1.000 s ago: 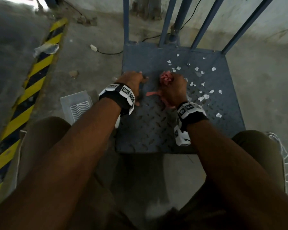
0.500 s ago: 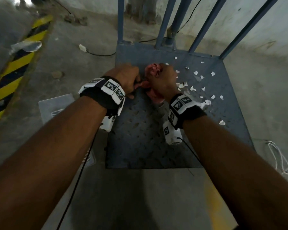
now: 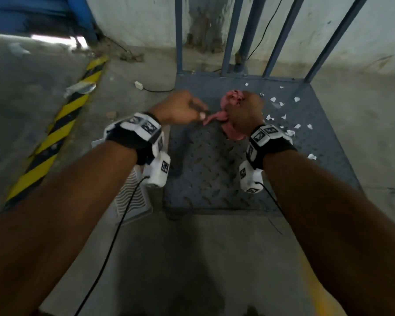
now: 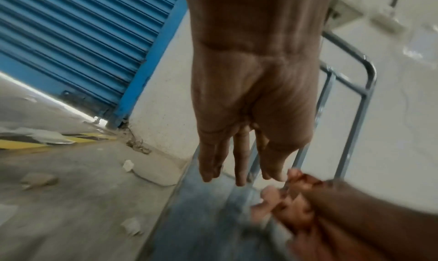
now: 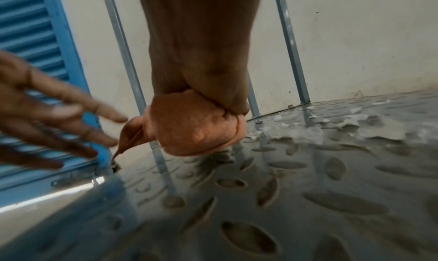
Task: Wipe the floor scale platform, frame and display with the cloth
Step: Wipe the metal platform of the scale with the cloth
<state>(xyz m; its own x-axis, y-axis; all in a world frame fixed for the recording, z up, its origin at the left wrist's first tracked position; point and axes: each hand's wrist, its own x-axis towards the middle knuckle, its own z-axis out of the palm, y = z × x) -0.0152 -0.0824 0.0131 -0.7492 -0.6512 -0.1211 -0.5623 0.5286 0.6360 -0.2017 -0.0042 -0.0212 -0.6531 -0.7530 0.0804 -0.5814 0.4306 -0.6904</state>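
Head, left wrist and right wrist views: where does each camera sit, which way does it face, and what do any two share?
Head: on the head, facing forward and down at the scale platform; shows both forearms, left hand and right hand gripping the pink cloth.
Left wrist: under the left forearm, facing along the straight fingers toward a blue shutter.
Right wrist: under the right forearm, facing the bunched cloth above the platform.
Shared: all three show the cloth; both wrist views show the frame bars.

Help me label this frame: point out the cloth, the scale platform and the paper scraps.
cloth (image 5: 189, 122): right wrist view, bunched middle
platform (image 3: 205, 169): head view, bare tread plate
paper scraps (image 3: 283, 103): head view, one scrap
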